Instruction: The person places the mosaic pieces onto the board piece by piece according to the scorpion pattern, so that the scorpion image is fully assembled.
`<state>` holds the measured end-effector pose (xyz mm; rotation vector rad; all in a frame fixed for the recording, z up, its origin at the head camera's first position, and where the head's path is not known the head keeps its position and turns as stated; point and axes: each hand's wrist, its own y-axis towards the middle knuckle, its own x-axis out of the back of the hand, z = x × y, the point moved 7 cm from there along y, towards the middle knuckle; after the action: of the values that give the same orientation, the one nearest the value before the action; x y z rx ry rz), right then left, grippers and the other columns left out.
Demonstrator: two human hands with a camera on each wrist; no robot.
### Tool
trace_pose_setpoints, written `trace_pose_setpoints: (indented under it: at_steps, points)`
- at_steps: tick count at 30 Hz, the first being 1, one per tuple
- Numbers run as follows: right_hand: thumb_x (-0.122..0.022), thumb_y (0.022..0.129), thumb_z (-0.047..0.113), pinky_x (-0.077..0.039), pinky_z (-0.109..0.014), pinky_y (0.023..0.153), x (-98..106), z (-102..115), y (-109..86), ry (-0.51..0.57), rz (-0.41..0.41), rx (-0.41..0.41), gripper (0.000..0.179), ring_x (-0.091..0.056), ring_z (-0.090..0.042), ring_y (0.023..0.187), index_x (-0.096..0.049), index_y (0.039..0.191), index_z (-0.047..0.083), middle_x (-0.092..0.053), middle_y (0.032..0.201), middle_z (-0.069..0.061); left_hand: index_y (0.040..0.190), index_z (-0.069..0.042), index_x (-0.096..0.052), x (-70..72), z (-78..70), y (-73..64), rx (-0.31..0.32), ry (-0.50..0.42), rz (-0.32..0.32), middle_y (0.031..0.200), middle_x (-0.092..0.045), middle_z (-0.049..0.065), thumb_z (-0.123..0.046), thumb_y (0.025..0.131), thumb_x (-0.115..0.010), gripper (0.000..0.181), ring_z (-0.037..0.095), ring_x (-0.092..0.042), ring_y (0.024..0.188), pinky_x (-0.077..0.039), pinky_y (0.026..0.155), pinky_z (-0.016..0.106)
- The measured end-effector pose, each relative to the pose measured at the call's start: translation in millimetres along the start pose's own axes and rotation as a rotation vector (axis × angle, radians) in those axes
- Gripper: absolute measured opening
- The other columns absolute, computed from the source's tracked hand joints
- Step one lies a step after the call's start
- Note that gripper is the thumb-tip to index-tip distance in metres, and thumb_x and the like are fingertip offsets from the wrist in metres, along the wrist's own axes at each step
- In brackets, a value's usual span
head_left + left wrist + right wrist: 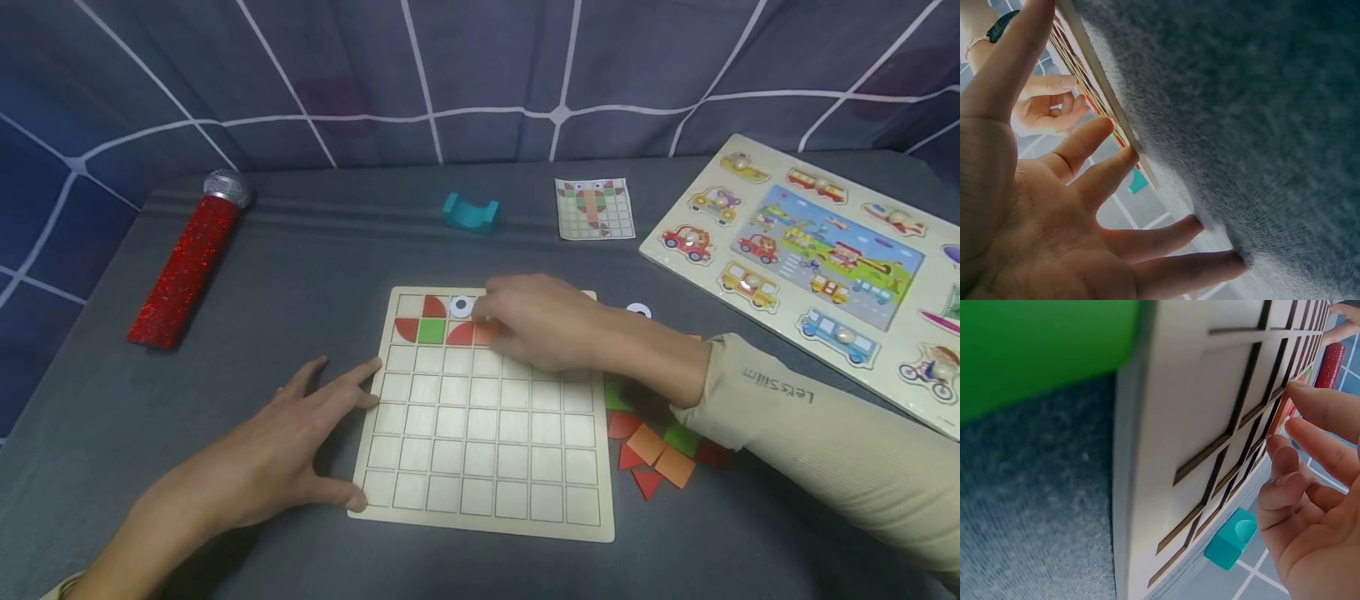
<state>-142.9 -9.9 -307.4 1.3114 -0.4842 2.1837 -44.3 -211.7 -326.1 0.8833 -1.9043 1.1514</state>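
Observation:
A wooden grid board (pixel 480 530) lies flat on the table, with red quarter-round tiles (pixel 406 329), a green square tile (pixel 431 331) and a white eye tile (pixel 462 307) in its upper left cells. My right hand (pixel 543 321) reaches over the upper rows, thumb and forefinger at an orange square tile (pixel 486 333) in the second row; the right wrist view shows this orange tile (pixel 1282 412) between the fingertips. With fingers spread, my left hand (pixel 288 450) touches the board's left edge, its thumb at the lower left corner. The right hand hides several upper right cells.
Loose red, orange and green tiles (pixel 675 467) lie right of the board, partly under the right forearm. Behind it are a teal curved block (pixel 470 215) and a pattern card (pixel 595 208). A vehicle puzzle (pixel 825 258) lies far right, a red glittery microphone (pixel 191 267) at left.

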Motion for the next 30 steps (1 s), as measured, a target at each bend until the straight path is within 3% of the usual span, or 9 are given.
trace_pose_setpoints:
  at_steps: [16,22,30]
  points:
    - [-0.066,0.086,0.004,-0.047,-0.034,0.073,8.0,-2.6,-9.2,0.007,0.007,0.008,0.015,-0.053,-0.016,0.078,-0.073,0.096,0.012,-0.059,0.084,0.002,0.129,-0.030,-0.055,0.3,-0.2,-0.9,-0.005,-0.008,0.006,0.160,-0.026,-0.008,-0.053,0.053,-0.093,0.088,0.054,-0.014,0.141,-0.033,0.087,0.080]
    - [-0.065,0.086,0.003,-0.051,-0.039,0.084,16.5,-15.6,-30.4,0.041,-0.017,-0.013,0.022,-0.061,-0.017,0.088,-0.074,0.105,0.009,-0.066,0.096,-0.002,0.129,-0.030,-0.055,-0.5,0.0,-0.7,-0.011,-0.003,0.003,0.160,-0.026,-0.007,-0.054,0.053,-0.092,0.088,0.054,-0.014,0.140,-0.032,0.088,0.080]
    - [-0.070,0.085,0.004,-0.051,-0.037,0.080,14.3,-31.9,-71.5,0.054,0.013,-0.096,0.026,-0.058,-0.013,0.085,-0.073,0.109,0.012,-0.064,0.099,0.002,0.130,-0.030,-0.054,-0.4,0.5,-1.9,-0.029,0.004,-0.002,0.161,-0.024,-0.008,-0.057,0.055,-0.090,0.088,0.054,-0.013,0.141,-0.030,0.090,0.080]
